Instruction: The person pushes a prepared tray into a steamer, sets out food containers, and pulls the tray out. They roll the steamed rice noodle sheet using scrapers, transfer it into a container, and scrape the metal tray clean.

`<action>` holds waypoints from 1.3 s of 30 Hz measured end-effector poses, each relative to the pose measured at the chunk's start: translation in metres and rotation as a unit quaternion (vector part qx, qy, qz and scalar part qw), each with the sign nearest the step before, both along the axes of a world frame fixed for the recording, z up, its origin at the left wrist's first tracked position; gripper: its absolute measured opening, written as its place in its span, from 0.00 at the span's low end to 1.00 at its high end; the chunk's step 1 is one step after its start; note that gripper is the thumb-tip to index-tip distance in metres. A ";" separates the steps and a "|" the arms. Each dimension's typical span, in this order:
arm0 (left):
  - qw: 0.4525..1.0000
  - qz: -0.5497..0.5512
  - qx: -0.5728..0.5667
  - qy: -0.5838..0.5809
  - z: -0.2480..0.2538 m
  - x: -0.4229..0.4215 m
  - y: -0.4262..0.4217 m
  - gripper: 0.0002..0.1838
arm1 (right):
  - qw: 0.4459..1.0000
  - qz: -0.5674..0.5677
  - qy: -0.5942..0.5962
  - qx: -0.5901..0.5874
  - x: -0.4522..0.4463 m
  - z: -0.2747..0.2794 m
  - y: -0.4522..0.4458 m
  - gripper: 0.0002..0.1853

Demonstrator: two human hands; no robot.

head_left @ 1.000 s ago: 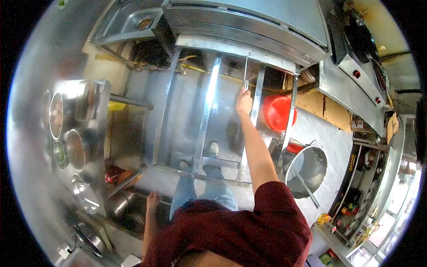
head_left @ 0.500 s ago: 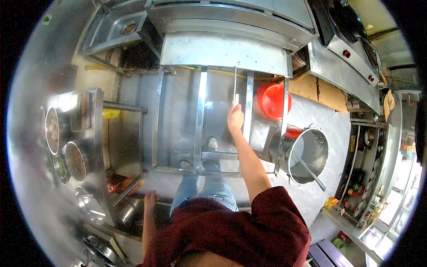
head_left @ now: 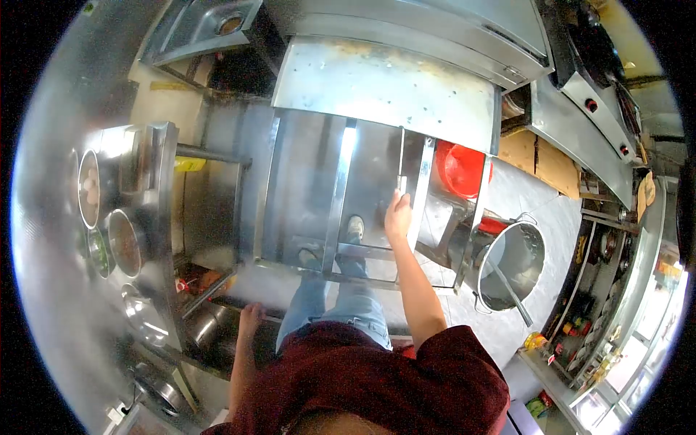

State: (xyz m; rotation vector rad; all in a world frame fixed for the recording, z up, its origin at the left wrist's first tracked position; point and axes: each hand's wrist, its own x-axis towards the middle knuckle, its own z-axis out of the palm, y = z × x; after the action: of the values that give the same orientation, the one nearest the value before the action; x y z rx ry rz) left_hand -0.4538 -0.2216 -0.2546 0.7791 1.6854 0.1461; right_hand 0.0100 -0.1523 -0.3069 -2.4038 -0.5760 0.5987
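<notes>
My right hand [head_left: 398, 215] is closed around the light handle of a thin metal rod [head_left: 402, 163], whose far end meets the front edge of a pale metal sheet [head_left: 384, 83]. That sheet lies across the far part of a metal frame [head_left: 339, 196] with several bars. Low on the left, my left hand [head_left: 251, 316] hangs beside my leg, near a steel pot [head_left: 210, 326]; its fingers are too small and blurred to read.
Right of the frame are a red basin [head_left: 462, 171] and a large pot [head_left: 523, 254] with a long-handled tool inside. A steel counter [head_left: 163, 217] with several containers stands left. A sink [head_left: 206, 29] is at the upper left, a stove [head_left: 602, 109] upper right.
The metal sheet has come out toward me, from a narrow strip to a broad panel. My right hand has drawn back toward my body with the rod.
</notes>
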 end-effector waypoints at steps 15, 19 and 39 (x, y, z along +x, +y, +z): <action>0.999 -0.018 -0.002 -0.041 -0.011 -0.005 -0.007 0.11 | 1.000 -0.012 -0.016 -0.019 -0.005 -0.008 -0.031 0.19; 0.999 -0.029 0.015 -0.040 -0.009 -0.002 -0.007 0.11 | 1.000 -0.008 0.001 -0.025 -0.007 -0.008 -0.038 0.18; 0.999 -0.042 -0.024 -0.012 -0.002 0.004 0.011 0.14 | 0.995 0.033 0.014 -0.089 -0.032 -0.006 -0.106 0.14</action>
State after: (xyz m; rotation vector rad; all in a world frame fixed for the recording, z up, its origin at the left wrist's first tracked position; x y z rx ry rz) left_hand -0.4499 -0.2104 -0.2569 0.8066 1.6253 0.0561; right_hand -0.0224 -0.2581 -0.3132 -2.5462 -0.6142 0.7391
